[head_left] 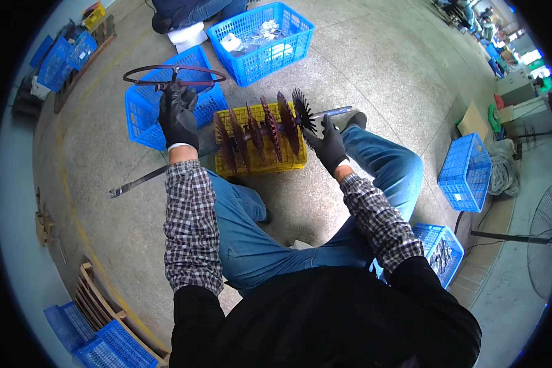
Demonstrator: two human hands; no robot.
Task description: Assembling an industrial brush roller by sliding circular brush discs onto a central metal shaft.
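My left hand (179, 116), in a black glove, is closed on a dark reddish spoked metal ring (142, 82) and holds it up at the left. In front of me a long metal shaft (142, 180) lies across an upturned yellow plastic crate (260, 165). Several reddish toothed discs (270, 130) stand spaced along it, with a black toothed disc (303, 110) at the right end of the row. Beside that disc is my gloved right hand (330, 147), its index finger and thumb apart. The thumb is at the disc's edge; whether it touches is unclear.
A blue crate (142, 119) stands behind my left hand. Farther off, another blue crate (257, 64) holds metal parts and white pieces, near a crouching person (193, 12). Blue crates (466, 175) and a fan (546, 239) stand at my right. A wooden pallet (95, 294) is lower left.
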